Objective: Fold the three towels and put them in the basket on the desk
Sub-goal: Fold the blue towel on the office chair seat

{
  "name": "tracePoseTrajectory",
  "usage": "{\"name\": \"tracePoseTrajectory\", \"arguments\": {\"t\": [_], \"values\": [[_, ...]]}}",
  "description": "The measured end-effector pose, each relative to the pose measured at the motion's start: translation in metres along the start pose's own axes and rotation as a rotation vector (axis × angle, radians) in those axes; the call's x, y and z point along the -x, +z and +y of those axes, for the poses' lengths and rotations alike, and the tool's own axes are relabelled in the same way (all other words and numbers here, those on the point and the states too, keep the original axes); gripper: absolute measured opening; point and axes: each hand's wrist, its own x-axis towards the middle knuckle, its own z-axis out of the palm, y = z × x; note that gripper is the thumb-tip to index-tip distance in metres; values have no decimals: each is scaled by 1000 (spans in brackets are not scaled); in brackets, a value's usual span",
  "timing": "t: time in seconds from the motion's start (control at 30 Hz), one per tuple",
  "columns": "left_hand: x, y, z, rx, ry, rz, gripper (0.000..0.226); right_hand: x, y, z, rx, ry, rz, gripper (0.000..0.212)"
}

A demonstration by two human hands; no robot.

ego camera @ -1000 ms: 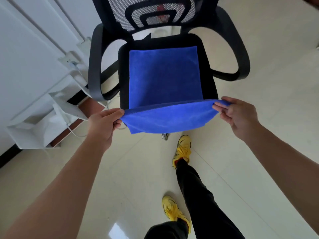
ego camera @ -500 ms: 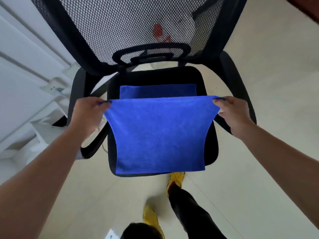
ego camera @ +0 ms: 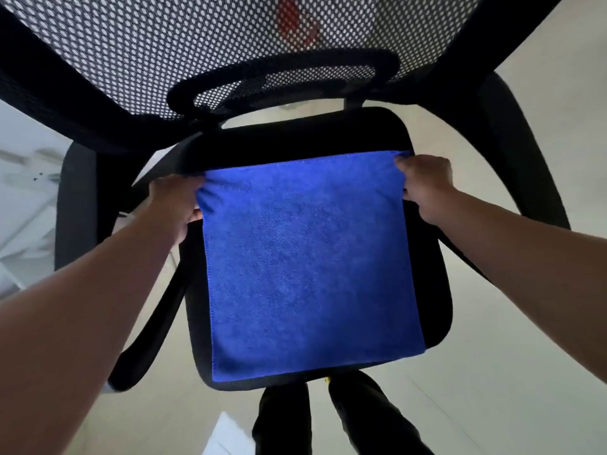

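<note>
A blue towel (ego camera: 308, 264) lies folded in half on the black seat (ego camera: 430, 284) of an office chair, its fold at the near edge. My left hand (ego camera: 175, 201) grips the towel's far left corner. My right hand (ego camera: 425, 182) grips the far right corner. Both corners are down at the seat. No basket, no desk and no other towel are in view.
The chair's mesh backrest (ego camera: 203, 44) rises just beyond my hands, with black armrests at the left (ego camera: 75, 205) and right (ego camera: 522, 152). White furniture (ego camera: 23, 178) stands at the left. My dark-trousered legs (ego camera: 358, 418) stand on the pale floor below the seat.
My hands have carried the towel's near edge up and over to the far edge, folding it in half on the seat. The camera has moved closer to the chair.
</note>
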Motion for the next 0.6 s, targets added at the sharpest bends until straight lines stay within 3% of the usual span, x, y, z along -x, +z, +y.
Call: {"name": "tracePoseTrajectory", "arguments": {"t": [0.1,0.3,0.6], "values": [[-17,3,-2,-65,-18,24,9,-9,5,4,113,0,112,35],[-36,12,-2,-94,-21,44,23,-14,7,6,167,-40,166,26],[7,-7,-24,-13,-145,-15,38,42,-16,37,14,135,-38,43]]}}
